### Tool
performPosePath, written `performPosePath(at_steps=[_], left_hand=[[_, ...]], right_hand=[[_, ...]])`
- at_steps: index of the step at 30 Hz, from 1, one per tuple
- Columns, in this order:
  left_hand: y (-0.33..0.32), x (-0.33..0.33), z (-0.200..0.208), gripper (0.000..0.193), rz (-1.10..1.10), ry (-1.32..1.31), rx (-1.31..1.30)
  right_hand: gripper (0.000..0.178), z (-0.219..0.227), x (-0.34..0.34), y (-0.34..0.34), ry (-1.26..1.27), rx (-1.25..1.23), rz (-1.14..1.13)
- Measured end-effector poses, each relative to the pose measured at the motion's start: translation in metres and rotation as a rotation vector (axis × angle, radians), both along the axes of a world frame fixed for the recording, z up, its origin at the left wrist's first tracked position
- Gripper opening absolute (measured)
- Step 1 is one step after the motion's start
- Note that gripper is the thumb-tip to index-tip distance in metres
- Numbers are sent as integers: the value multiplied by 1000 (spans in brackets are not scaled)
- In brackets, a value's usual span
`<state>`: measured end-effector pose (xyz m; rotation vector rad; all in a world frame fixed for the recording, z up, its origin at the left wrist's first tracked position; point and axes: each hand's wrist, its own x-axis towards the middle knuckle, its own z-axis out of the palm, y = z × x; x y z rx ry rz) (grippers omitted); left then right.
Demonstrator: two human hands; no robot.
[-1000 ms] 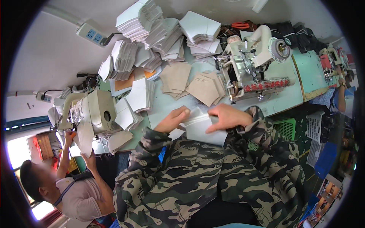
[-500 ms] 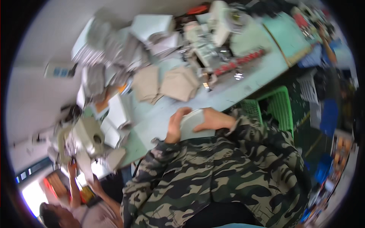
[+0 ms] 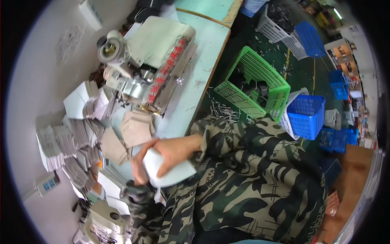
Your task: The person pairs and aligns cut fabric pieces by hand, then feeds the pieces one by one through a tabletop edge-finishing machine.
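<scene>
Close to my body I hold a white stack of cut panels (image 3: pixel 172 177) with a curved edge. My right hand (image 3: pixel 176 150) lies over its top and far side, thumb pressed on the upper face and fingers curled round the edge. At the stack's left side is my left hand (image 3: pixel 140 168), its fingers bent against the edge and partly blurred; the rest is hidden by the stack and sleeve. Just beyond my hands, beige panels (image 3: pixel 136 130) lie in small piles on the pale table (image 3: pixel 168 124).
A sewing machine (image 3: pixel 130 81) with a row of red parts stands on the table. Stacked white panels (image 3: pixel 81 99) line the wall side. To the right on the floor are a green basket (image 3: pixel 243 97) holding dark pieces and a blue basket (image 3: pixel 310 118). Another machine (image 3: pixel 103 215) stands lower left.
My view has swung right, so the floor baskets show more and the co-worker at the left is gone from sight. Both hands keep the white stack, now tilted, the right hand further over it.
</scene>
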<state>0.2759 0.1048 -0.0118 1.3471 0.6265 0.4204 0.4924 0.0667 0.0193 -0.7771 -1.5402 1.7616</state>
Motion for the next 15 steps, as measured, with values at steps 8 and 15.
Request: performPosePath(at_steps=[8,15], left_hand=[[-39,140,35,88,1473,-54,388],[0,-47,30,64,245,6,126]], right_hand=[[59,6,-19,4,395,-330,58],[39,-4,-62,17,-305,-69,12]])
